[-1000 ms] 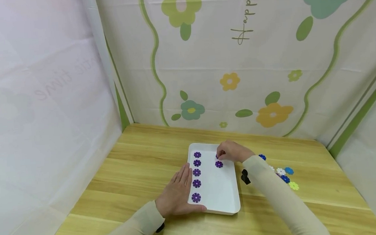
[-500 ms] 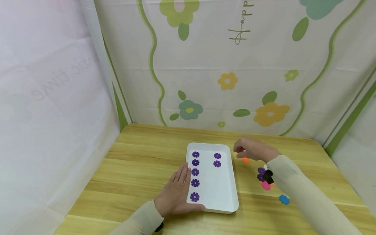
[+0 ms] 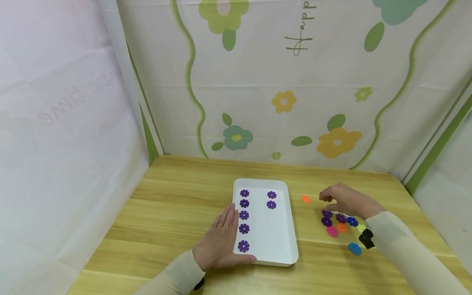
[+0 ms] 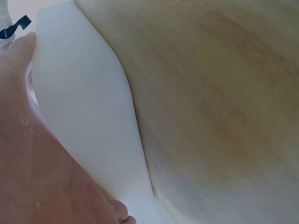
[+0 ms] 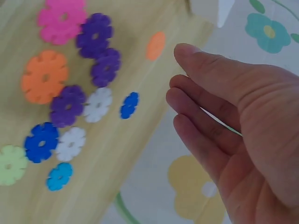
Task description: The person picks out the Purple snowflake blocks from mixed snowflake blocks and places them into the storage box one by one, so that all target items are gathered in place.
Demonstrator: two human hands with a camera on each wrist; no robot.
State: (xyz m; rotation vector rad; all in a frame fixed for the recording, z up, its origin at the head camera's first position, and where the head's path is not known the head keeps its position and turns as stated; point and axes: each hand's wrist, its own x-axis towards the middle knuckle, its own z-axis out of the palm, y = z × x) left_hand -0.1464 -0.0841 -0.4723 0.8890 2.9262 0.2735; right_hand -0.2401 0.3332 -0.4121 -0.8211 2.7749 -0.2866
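Note:
My left hand (image 3: 220,243) rests against the near-left corner of a white tray (image 3: 270,235), fingers straight along its left side and thumb at the front rim. In the left wrist view the palm (image 4: 37,158) lies by the tray's outer wall (image 4: 84,84). Inside the tray, a column of purple snowflake discs (image 3: 243,215) runs down the left, with two more purple discs (image 3: 272,194) at the upper right. My right hand (image 3: 350,200) hovers over the loose discs, holding nothing. Its fingers are loosely bent, thumb apart, in the right wrist view; purple discs (image 5: 95,35) lie nearby.
Right of the tray, the loose discs include a pink one (image 3: 332,231), an orange one (image 3: 342,228), a light blue one (image 3: 355,248) and a yellow one (image 3: 361,228). Another orange disc (image 3: 306,199) lies alone nearer the tray. A patterned cloth (image 3: 256,83) hangs behind the table.
My right hand has left a purple disc at the tray's upper right and moved rightward to above the loose discs. The left hand stays at the tray's corner.

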